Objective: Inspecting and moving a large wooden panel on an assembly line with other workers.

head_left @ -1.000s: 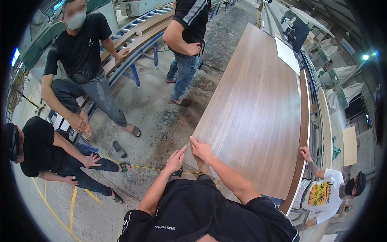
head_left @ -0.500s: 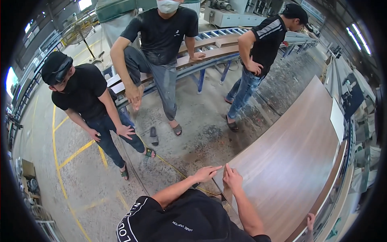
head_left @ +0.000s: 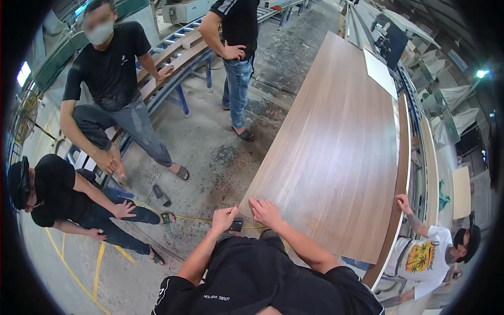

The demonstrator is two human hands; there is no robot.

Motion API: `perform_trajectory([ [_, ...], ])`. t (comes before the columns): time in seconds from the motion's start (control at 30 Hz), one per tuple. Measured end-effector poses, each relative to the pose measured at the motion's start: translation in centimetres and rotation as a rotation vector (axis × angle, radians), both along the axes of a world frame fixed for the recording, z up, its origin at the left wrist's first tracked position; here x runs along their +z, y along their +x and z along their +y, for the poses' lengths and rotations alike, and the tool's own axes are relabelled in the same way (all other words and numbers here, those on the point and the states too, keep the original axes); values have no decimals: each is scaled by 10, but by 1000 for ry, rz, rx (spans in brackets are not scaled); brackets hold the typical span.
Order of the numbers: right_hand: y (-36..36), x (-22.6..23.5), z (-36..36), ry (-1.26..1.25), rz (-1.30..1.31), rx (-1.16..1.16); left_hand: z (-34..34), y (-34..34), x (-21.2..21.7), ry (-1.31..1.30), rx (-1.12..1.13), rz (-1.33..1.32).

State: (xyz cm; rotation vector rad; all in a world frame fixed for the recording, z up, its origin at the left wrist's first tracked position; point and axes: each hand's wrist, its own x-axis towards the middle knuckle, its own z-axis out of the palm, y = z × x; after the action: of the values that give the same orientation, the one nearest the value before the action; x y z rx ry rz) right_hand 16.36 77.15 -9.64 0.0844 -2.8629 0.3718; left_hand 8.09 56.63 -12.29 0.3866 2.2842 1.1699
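Observation:
A large wood-grain panel [head_left: 336, 142] stretches away from me on the right, with one near corner close to my hands. My right hand [head_left: 265, 212] lies over that corner, fingers bent and pressed against the panel's surface near its edge. Just left of the corner, my left hand [head_left: 224, 218] is closed with its fingers curled, its fingertips close to the panel's edge. Whatever it may pinch is too small to make out.
A white sheet [head_left: 380, 73] lies on the panel's far end. A co-worker in a white shirt [head_left: 425, 257] touches the right side. Three people in black stand or sit left and ahead, by a roller conveyor [head_left: 181, 68]. A yellow cord [head_left: 194, 218] crosses the floor.
My view has swung right, bringing the co-worker in white into sight. My left hand's outstretched index finger has curled in. My right hand's pointing finger has bent down onto the panel's corner.

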Motion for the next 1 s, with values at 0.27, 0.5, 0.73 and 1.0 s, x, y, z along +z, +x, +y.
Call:
perform_trajectory([
  [0.27, 29, -1, 2, -134, 68, 54, 3, 8, 18, -131, -22, 202],
  [0.5, 87, 3, 27, -149, -26, 36, 9, -4, 8, -30, -141, 200],
  [0.73, 156, 13, 56, -1, -212, -132, 50, -34, -15, -7, -336, -97],
  [1.0, 236, 20, 75, 19, -265, -470, 106, -63, -18, 46, -215, -161],
])
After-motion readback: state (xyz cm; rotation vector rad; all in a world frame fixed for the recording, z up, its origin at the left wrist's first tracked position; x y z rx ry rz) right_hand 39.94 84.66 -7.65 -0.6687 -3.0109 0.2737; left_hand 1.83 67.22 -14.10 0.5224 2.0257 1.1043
